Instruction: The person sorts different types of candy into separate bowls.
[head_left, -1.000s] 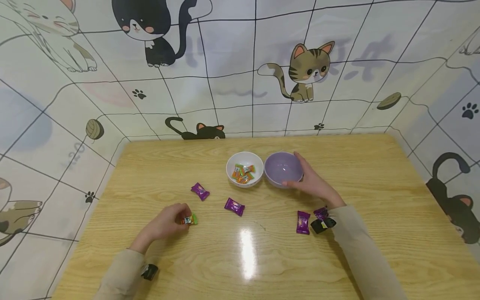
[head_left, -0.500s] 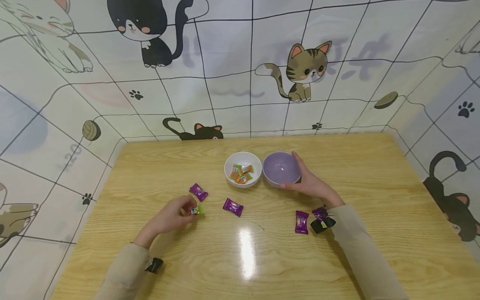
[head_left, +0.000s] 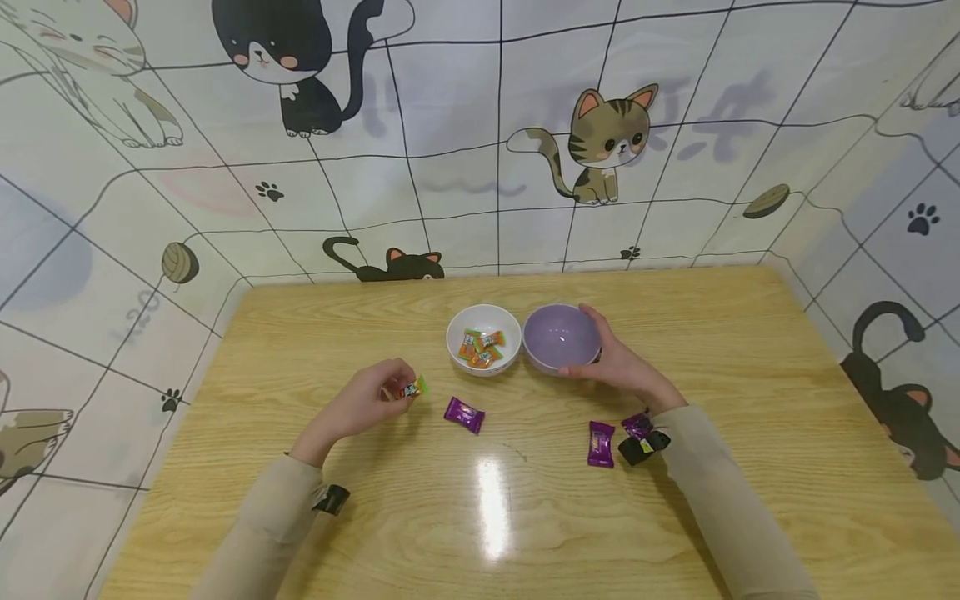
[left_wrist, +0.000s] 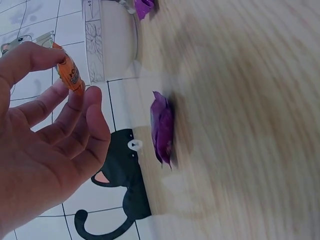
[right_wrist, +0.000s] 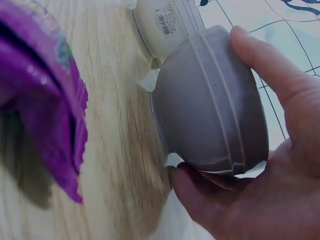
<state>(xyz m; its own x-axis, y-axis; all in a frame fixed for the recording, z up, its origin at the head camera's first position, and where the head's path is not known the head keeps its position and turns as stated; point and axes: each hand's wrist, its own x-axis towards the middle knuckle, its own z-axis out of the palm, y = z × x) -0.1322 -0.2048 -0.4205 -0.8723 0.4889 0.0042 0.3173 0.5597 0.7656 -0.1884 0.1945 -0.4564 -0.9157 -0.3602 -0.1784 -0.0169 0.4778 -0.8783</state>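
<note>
My left hand (head_left: 363,402) pinches an orange-and-green wrapped candy (head_left: 410,389) between thumb and fingers, lifted above the table, as the left wrist view also shows. Below it lies a purple wrapped candy (left_wrist: 162,129), hidden behind that hand in the head view. My right hand (head_left: 618,364) grips the right side of a purple bowl (head_left: 561,321), thumb and fingers spread around its wall. Touching or nearly touching that bowl is a white bowl (head_left: 480,317) with several orange candies (head_left: 483,357) in it. No candy shows inside the purple bowl.
One purple candy (head_left: 464,415) lies in front of the white bowl. Two more, a flat purple candy (head_left: 601,443) and a partly covered purple candy (head_left: 637,423), lie near the right wrist. A cat-patterned wall covering (head_left: 465,183) borders the wooden table (head_left: 540,517).
My left hand has moved forward and right with the orange-and-green candy, now covering the leftmost purple candy in the head view. My right hand stays on the purple bowl.
</note>
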